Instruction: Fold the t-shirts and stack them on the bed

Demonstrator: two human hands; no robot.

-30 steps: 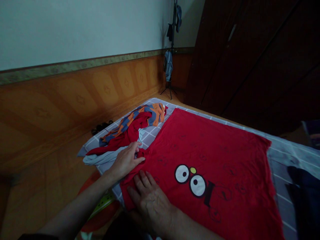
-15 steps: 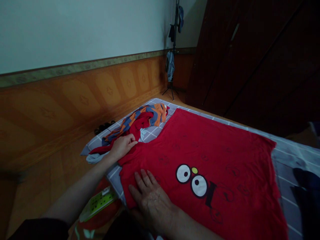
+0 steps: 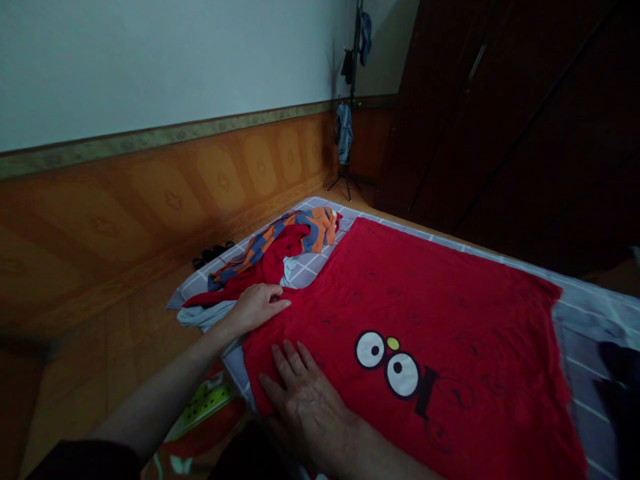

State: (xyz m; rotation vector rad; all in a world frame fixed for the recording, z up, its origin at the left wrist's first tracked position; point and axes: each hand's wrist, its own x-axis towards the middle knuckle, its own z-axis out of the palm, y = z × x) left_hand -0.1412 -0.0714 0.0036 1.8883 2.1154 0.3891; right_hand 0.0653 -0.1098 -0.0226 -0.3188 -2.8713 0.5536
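A red T-shirt (image 3: pixel 465 313) with two cartoon eyes and a yellow dot printed on it lies spread over the grey checked bed (image 3: pixel 590 387). My left hand (image 3: pixel 260 307) is at the shirt's left upper edge, near the neckline, its thumb and fingers curled close together; whether cloth is pinched between them is too small to tell. Below it, my right hand (image 3: pixel 305 397) lies flat on the shirt, palm down, with fingers spread. Beyond my left hand is a heap of clothes (image 3: pixel 293 240), red, pale blue and orange-and-blue.
A green and orange object (image 3: pixel 205 407) stands on the floor beside the bed, below my left forearm. Dark shoes (image 3: pixel 213 255) sit by the wall. A coat stand (image 3: pixel 354 87) and dark wardrobe (image 3: pixel 500 133) are behind. Dark cloth (image 3: pixel 623 393) lies at the right.
My left hand has moved slightly right and down along the shirt's edge. My right hand has stayed flat in about the same place. The view has shifted a little.
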